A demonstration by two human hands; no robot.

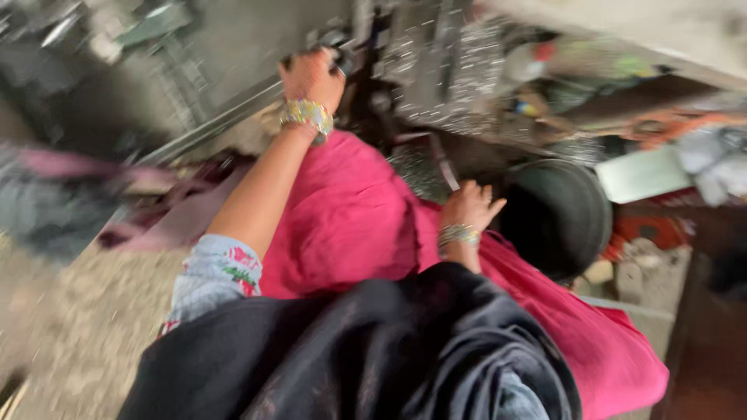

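**Hands at a blurred machine**

Gritty floor [70, 342] lies near left. Pink cloth [342, 218] covers your lap. Your right hand [469, 204] rests loosely open just beside a dark round tub [560, 218]. Farther off, your left hand [311, 76] curls around a dark machine part [338, 43], blurred.
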